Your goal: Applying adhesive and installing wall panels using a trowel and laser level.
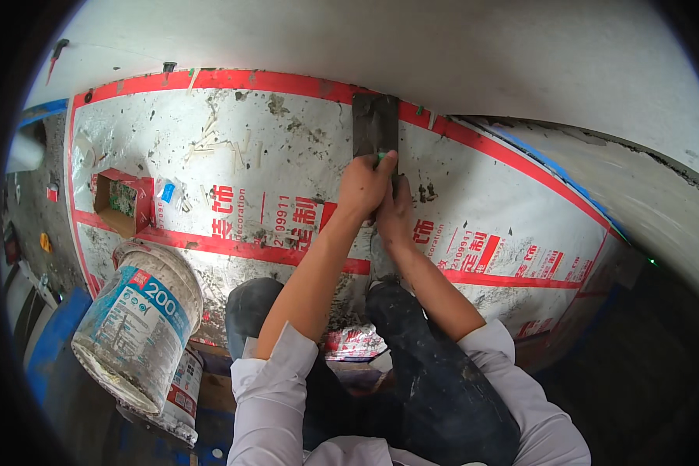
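A long, dark flat trowel (pixel 374 120) lies lengthways ahead of me, its far end at the foot of the pale wall. My left hand (pixel 363 185) is closed over its middle, and a bit of green shows at the fingertips. Close against it, my right hand (pixel 394 216) is also closed at the trowel, a little nearer to me. The two hands hide most of the grip between them. A grey, smeared strip (pixel 382 260) runs from under the hands toward my knees; whether it belongs to the trowel I cannot tell.
Dirty white sheeting (pixel 287 147) with red bands covers the surface. Thin pale sticks (pixel 210 146) lie scattered at the left, near an open red box (pixel 143 198) of small green pieces and a small clear bag (pixel 168 194). A plastered bucket (pixel 136 326) stands near left. The wall (pixel 443 54) rises ahead.
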A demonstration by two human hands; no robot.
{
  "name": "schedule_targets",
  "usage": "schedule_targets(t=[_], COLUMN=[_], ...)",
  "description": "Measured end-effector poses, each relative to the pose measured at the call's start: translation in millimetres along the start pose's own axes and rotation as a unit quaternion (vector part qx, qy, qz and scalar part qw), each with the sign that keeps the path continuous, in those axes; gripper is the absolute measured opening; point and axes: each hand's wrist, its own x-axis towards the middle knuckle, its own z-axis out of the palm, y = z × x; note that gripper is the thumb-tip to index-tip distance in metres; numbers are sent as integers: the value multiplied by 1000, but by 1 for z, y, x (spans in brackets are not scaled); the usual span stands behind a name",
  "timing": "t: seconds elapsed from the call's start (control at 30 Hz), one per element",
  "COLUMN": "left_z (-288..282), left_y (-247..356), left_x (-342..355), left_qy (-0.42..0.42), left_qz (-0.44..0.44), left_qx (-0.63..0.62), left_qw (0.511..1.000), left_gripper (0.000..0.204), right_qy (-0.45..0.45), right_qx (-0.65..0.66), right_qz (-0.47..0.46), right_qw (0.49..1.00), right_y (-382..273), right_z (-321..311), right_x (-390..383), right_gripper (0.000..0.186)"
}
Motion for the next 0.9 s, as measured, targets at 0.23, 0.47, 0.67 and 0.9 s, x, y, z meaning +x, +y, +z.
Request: schedule_targets(t=[0.23,0.47,0.67,0.9], left_z=[13,7,55,68], left_y=[-16,-17,-15,-16], left_x=[4,4,-4,0], left_qy=[103,72,131,164], left_qz=[94,70,99,94], left_qx=[105,31,19,-21], left_qw=[985,994,986,982], left_gripper=[63,56,58,53], right_qy=[66,49,37,48], right_qx=[-119,-114,-155,-192], right_qz=[-246,-243,-246,-257], right_qw=[960,962,956,946], right_y=[8,4,7,9], right_z=[26,27,-20,-29], right_x=[5,8,26,27], right_gripper=[42,45,40,38])
